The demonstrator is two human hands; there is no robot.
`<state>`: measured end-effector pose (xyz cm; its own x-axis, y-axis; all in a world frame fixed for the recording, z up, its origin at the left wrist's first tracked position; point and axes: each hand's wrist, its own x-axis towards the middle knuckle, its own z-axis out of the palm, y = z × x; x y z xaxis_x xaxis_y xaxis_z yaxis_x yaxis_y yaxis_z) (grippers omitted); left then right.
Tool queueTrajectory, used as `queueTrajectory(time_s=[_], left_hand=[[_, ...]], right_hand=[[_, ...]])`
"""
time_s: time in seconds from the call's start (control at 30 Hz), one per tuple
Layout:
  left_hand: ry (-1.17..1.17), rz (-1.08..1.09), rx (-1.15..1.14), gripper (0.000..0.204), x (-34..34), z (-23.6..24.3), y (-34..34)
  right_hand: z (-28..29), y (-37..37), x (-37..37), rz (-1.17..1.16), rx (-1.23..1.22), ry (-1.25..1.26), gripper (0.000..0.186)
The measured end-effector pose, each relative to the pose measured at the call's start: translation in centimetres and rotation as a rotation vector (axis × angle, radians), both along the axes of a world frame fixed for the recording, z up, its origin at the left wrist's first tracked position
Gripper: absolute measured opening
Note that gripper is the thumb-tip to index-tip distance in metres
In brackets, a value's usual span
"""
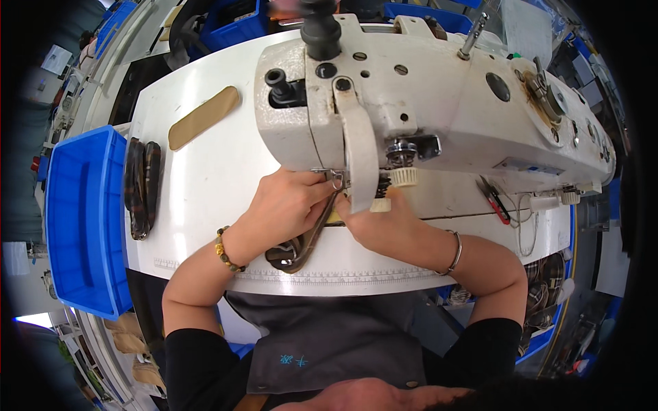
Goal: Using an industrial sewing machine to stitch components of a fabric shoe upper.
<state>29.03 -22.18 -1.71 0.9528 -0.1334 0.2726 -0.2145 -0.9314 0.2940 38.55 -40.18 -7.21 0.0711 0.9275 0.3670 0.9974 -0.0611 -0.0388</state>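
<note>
under the machine head [425, 103], both hands' fingers [317, 192] pinch a brown strap [312, 236].

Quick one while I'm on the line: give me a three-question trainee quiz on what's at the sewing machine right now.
1. True or false: both hands hold the brown strap at the needle of the sewing machine.
2. Which side of the table has the blue bin? A) the person's left B) the person's right C) behind the machine
3. What lies flat on the table beyond the bin, near the machine's head?

Key:
1. True: the left hand and right hand meet on the brown strap under the needle.
2. A: the blue bin hangs off the left edge.
3. A tan strip.
</note>
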Motion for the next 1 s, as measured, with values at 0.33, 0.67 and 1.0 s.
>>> queueTrajectory(time_s=[0.33,0.67,1.0], left_hand=[[0.021,0.067,0.009,0.021,0.1,-0.4,0.0],[-0.355,-0.207,0.104,0.023,0.3,-0.4,0.7],[-0.157,0.021,-0.044,0.025,0.0,-1.6,2.0]], right_hand=[[-2.7,0.2,0.2,-0.03,-0.069,-0.011,0.026],[3.7,-0.5,-1.5,0.145,-0.104,0.182,0.013],[1.2,0.3,-2.5,0.187,0.124,-0.177,0.016]])
